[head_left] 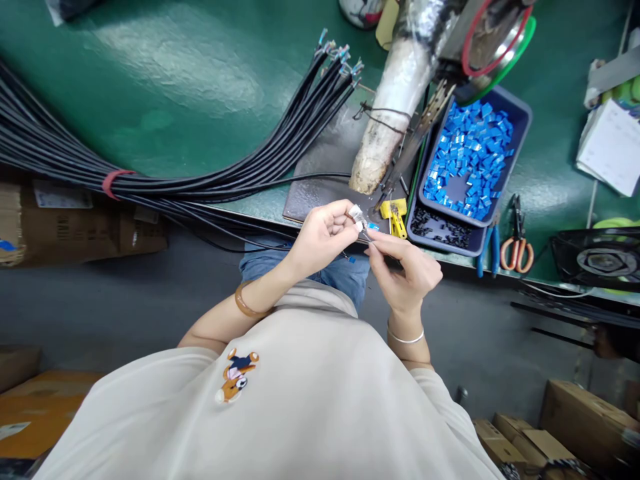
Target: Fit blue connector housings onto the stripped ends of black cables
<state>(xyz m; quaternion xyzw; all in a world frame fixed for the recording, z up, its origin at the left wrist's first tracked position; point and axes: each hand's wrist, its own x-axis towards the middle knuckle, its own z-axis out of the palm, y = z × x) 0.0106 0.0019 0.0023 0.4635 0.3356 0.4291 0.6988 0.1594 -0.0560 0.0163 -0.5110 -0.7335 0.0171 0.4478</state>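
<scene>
My left hand is closed in a pinch at the bench edge, with white coverings on the thumb and fingertip. At its fingertips shows a small blue connector, partly hidden. Close beside it, my right hand pinches a thin wire-like piece; its exact kind is too small to tell. The fingertips of both hands almost meet. Another small blue connector hangs just below them, over my lap. A yellow tool lies on the bench just beyond my right hand.
A bundle of black cables with stripped ends runs from the left, tied by a red band. At right stand a bin of blue connectors, a lower tray of black pieces, blue-handled pliers and orange-handled scissors. A wrapped arm overhangs the bench.
</scene>
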